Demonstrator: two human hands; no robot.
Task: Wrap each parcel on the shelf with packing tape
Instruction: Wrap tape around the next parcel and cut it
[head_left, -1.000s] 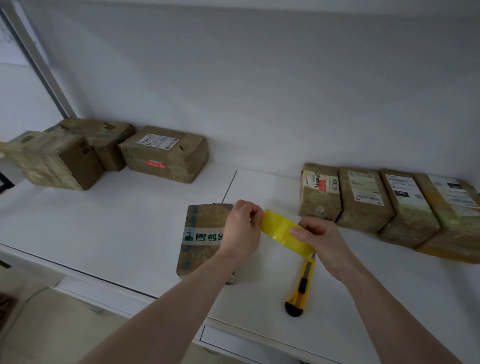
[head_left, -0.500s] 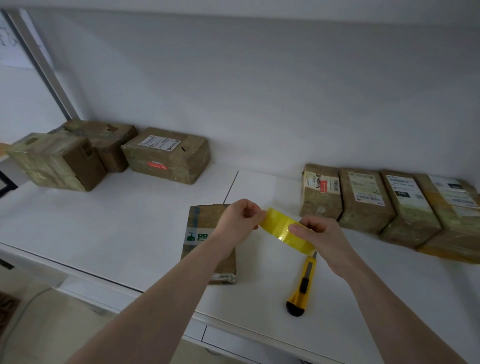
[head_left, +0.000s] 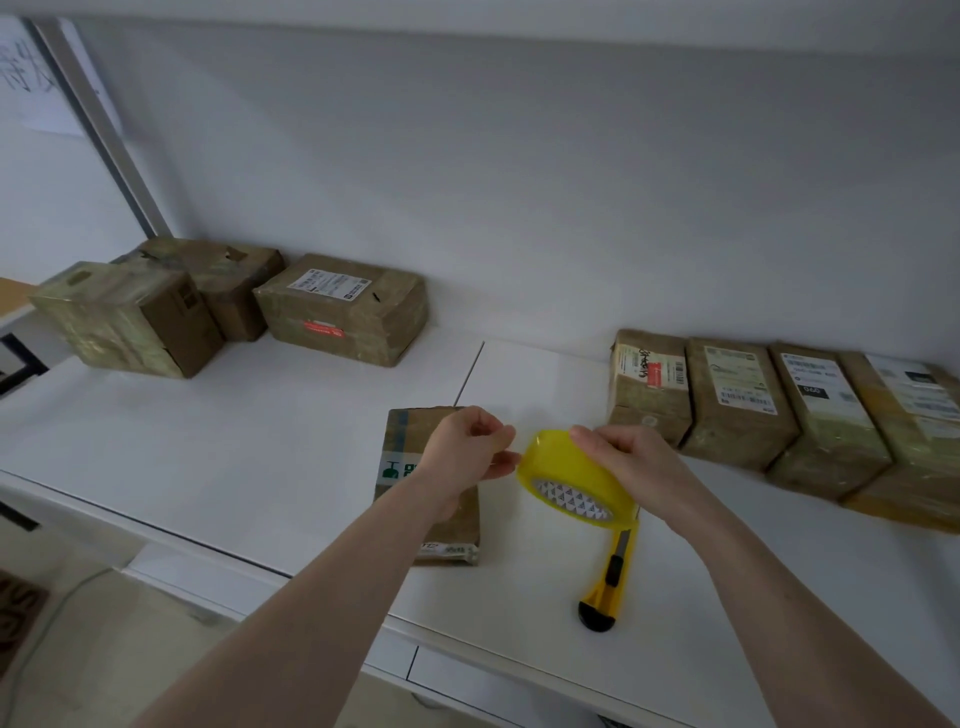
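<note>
Holding the tape roll over the shelf

Nearest you, a yellow utility knife (head_left: 609, 582) lies flat on the white shelf (head_left: 234, 441), its black end toward the front edge. Just above it your right hand (head_left: 628, 462) grips the yellow roll of packing tape (head_left: 574, 480), fingers curled over the top of the roll, which tilts so its patterned inner core faces you. Your left hand (head_left: 467, 447) sits just left of the roll with thumb and forefinger pinched together at the roll's edge; they seem to hold the loose tape end, though the clear film is too faint to be sure. Under your left wrist a small brown parcel (head_left: 410, 457) with green print lies on the shelf, partly hidden by your forearm. Farther back on the right, a row of four labelled parcels (head_left: 737, 400) stands side by side against the wall. At the far left, three larger parcels (head_left: 343, 309) sit grouped near the wall, touching or nearly touching one another.
</note>
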